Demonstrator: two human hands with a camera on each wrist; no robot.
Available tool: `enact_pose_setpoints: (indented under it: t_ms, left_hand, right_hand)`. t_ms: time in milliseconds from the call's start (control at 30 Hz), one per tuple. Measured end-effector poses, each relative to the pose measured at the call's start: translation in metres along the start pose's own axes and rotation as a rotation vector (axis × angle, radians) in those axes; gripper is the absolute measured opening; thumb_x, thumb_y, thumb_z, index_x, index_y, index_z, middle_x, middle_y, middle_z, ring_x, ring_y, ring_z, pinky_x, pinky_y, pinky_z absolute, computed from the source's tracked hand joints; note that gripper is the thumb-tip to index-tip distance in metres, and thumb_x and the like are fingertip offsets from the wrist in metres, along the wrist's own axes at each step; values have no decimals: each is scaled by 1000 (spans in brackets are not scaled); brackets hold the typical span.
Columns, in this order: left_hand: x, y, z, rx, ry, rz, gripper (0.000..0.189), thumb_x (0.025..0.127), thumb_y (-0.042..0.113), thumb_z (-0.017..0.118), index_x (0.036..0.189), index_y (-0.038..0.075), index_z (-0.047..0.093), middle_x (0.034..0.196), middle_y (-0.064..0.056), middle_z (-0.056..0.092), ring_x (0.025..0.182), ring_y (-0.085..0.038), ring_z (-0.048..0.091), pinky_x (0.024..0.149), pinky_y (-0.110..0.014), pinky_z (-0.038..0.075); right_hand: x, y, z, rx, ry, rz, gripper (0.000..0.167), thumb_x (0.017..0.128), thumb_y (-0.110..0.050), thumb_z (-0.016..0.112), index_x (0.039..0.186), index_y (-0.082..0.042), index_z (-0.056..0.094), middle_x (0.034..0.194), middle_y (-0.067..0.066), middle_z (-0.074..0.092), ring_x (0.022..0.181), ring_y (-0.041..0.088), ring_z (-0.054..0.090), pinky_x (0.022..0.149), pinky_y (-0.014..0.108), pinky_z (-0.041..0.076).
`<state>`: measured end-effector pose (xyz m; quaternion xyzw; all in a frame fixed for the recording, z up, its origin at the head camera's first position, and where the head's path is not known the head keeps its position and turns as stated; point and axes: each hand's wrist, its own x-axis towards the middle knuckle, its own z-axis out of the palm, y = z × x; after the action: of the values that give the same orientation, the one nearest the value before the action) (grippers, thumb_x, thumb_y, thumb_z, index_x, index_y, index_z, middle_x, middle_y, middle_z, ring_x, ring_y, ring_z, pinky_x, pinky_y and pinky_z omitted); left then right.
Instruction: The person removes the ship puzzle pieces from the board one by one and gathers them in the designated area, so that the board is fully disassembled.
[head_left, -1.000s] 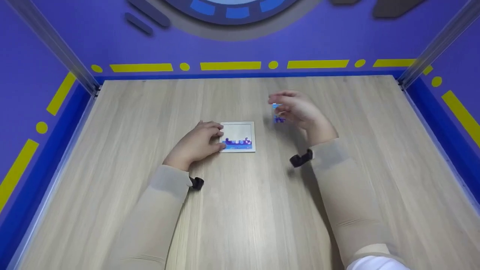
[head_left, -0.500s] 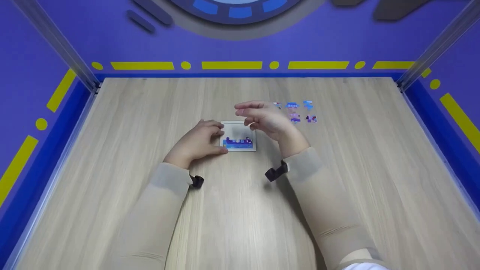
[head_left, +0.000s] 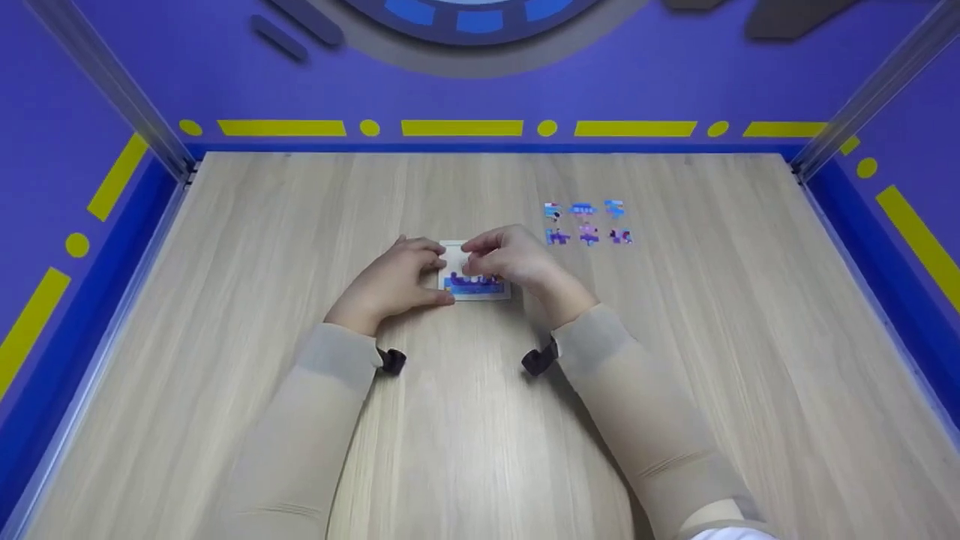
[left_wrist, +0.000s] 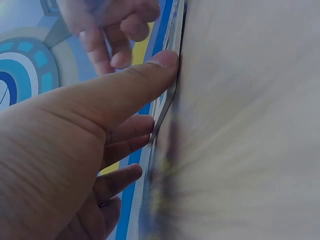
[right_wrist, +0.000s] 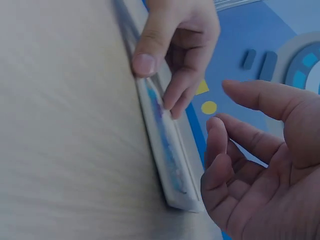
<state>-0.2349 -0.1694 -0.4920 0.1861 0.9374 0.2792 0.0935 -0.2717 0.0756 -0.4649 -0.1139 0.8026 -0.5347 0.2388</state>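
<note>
- While the left hand (head_left: 397, 281) rests on the left edge of the puzzle tray (head_left: 454, 256), its thumb presses the near-left corner, thumb and fingers spread apart.
- Right hand (head_left: 517, 259) hangs over the tray; right wrist view shows thumb and fingertips apart, fingers loosely bent.
- Tray lies flat mid-table, white rim; blue-and-purple puzzle strip (head_left: 476, 286) fills its near side, white floor beyond.
- Six loose pieces (head_left: 583, 210) lie right of the tray and farther back, two rows of three, spaced apart.
- Wood-grain table (head_left: 465, 450); purple-blue wall (head_left: 480, 97) behind, yellow dashes and dots.
</note>
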Motion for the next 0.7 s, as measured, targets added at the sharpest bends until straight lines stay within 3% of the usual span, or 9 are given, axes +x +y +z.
enact_pose_setpoints:
  t_ms: [233, 700]
  left_hand:
    - [-1, -1, -1, -7, -3, 10, 70, 94, 39, 94, 146, -3, 73, 168, -13, 60, 167, -37, 45, 146, -54, 13]
    - [-2, 0, -1, -16, 10, 22, 68, 93, 36, 95, 143, -4, 74, 166, -13, 62, 165, -35, 47, 147, -50, 12]
  right_hand:
    - [4, 5, 13, -127, -4, 16, 40, 88, -2, 90, 127, 0, 84, 87, -9, 71, 84, 8, 60, 77, 22, 50]
    - [0, 4, 26, -384, 6, 38, 33, 89, -7, 92, 122, -8, 89, 96, -3, 75, 90, 14, 61, 81, 27, 51]
